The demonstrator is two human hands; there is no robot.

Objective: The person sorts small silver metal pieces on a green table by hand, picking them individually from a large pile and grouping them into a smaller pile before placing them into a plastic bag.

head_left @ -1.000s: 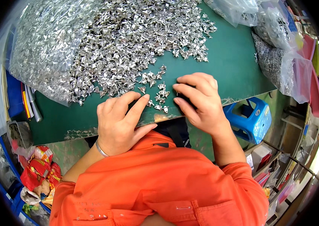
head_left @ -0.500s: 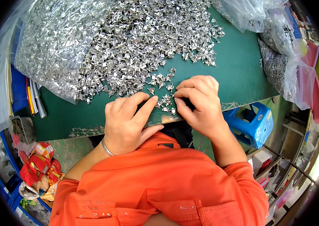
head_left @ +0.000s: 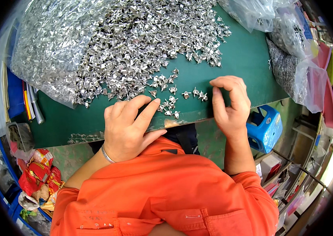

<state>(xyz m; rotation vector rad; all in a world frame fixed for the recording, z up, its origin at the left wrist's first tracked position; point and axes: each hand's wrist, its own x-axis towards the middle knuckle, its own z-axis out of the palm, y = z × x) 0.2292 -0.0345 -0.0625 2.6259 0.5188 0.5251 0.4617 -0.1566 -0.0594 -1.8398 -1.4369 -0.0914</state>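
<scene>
A large heap of small silvery metal pieces [head_left: 135, 47], each with pointed tabs, covers the far part of the green table [head_left: 249, 63]. In front of it, a small cluster of the same pieces [head_left: 169, 104] lies near the table's front edge. My left hand [head_left: 127, 125] rests at the edge, fingers spread, with the index fingertip beside this cluster. A few separate metal pieces [head_left: 202, 95] lie to the right of the cluster. Right of them is my right hand [head_left: 232, 105], thumb and index finger apart and nothing visible between them.
Clear plastic [head_left: 52, 47] lies over the heap's left side. Filled plastic bags [head_left: 288, 67] stand at the table's right end. A blue stool [head_left: 267, 128] is below the right edge. Pens [head_left: 32, 103] and a small grey container [head_left: 21, 135] are at the left.
My right hand has moved right, away from the cluster. A few metal pieces now lie apart between the cluster and that hand. My left hand has hardly moved.
</scene>
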